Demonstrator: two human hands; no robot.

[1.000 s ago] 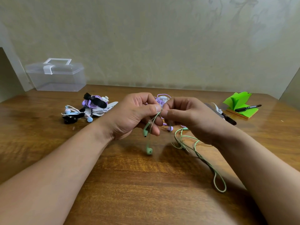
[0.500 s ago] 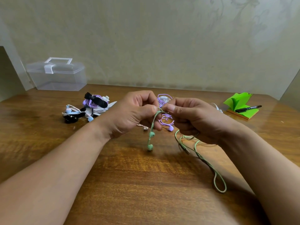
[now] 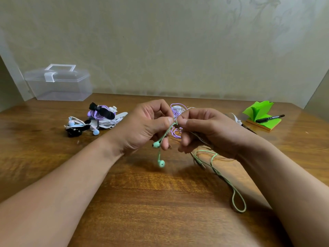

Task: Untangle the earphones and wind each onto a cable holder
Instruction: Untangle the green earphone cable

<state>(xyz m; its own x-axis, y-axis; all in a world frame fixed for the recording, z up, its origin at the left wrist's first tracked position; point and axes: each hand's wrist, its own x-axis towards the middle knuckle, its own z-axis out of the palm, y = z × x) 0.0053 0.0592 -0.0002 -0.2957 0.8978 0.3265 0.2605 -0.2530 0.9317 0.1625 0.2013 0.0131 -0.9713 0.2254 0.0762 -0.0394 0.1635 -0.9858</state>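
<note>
Left hand [image 3: 146,125]: we pinch the green earphones [image 3: 161,163] by the cable, thumb against forefinger, so both buds dangle clear below.
Right hand [image 3: 204,129]: pinches the same cable just beside, probably to pick a knot apart.
Cable tail [image 3: 238,202]: lies slack on the table [image 3: 160,202], under our right wrist.
Purple earphones [image 3: 175,108]: a tangle behind our hands, apparently waiting.

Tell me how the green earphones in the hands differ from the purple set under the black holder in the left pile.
The green earphones are pinched between the left hand and right hand, buds dangling; the purple set lies untouched on the table. The green earphones' cable trails loose in open loops; the purple set is bunched tight under the black holder. Both are wired.
</note>
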